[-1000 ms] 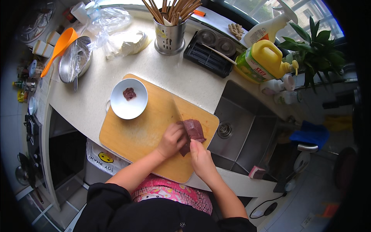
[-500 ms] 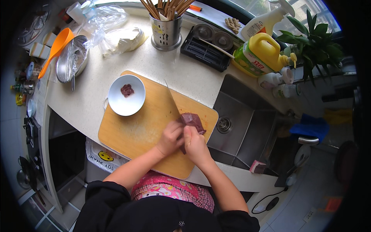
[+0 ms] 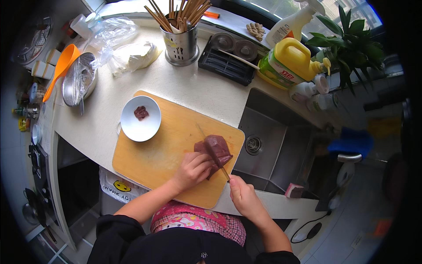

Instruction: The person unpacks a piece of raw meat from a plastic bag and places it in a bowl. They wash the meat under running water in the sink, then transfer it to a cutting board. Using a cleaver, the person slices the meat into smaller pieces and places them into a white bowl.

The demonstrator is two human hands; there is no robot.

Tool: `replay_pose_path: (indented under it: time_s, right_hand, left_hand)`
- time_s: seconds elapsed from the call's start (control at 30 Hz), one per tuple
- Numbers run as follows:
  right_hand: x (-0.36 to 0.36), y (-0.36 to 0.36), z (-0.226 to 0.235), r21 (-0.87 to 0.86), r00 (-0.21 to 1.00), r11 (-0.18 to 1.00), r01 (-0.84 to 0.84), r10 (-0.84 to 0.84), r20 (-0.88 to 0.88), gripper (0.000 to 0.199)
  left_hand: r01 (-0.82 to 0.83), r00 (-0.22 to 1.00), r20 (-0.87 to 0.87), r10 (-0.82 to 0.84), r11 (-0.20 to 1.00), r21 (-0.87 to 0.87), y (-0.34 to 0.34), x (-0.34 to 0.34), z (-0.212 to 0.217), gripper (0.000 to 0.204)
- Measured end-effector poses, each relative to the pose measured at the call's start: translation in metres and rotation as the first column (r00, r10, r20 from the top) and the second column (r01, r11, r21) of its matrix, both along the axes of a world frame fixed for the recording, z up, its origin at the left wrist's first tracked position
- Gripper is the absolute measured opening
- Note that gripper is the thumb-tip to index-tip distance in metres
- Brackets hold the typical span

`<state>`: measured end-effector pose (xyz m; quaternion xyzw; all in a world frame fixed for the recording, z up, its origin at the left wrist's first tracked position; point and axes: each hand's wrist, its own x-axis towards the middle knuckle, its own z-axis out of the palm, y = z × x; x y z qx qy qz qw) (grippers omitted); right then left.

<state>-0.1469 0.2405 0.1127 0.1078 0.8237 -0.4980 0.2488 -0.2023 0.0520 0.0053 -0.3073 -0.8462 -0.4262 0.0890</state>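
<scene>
I am watching the left hand point(image 3: 192, 169) pressing down on the dark red slab of raw meat point(image 3: 214, 149) on the wooden cutting board point(image 3: 154, 154). The right hand point(image 3: 243, 196) is gripping the knife point(image 3: 212, 152), blade lying across it. Meat is likely soft, slippery; best pinned from above, fingertips curled.

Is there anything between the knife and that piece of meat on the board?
Nothing visible. The right hand holds the knife, whose blade already lies across the dark red meat on the wooden cutting board. The left hand presses on the meat's near side, beside the blade rather than under it.
</scene>
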Motion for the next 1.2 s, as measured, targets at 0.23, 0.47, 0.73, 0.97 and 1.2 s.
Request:
replay_pose_path:
  time_s: [0.23,0.47,0.73,0.97,1.2]
  right_hand:
    - [0.038,0.007,-0.010,0.075,0.999,0.997,-0.014,0.016,-0.029,0.031]
    - [0.045,-0.001,-0.033,0.135,0.998,0.991,0.001,0.007,-0.056,0.030]
    - [-0.011,-0.026,-0.053,0.161,0.995,0.986,-0.042,0.056,-0.082,0.028]
    - [0.046,-0.004,-0.052,0.095,0.990,0.995,0.004,0.009,-0.138,0.027]
    - [0.010,-0.022,-0.054,0.183,0.995,0.983,-0.021,0.038,-0.087,0.030]
  left_hand:
    - [-0.007,0.999,0.043,0.009,0.999,-0.050,0.001,0.001,-0.018,0.025]
    - [0.047,0.996,0.084,-0.039,0.993,-0.104,0.003,-0.002,-0.019,0.025]
    - [0.067,0.997,0.052,-0.061,0.992,-0.105,0.005,-0.002,-0.026,0.022]
    - [-0.012,0.999,0.045,0.016,0.996,-0.084,0.005,0.001,-0.028,0.024]
    - [0.057,0.994,0.102,-0.042,0.988,-0.143,-0.001,0.001,-0.019,0.024]
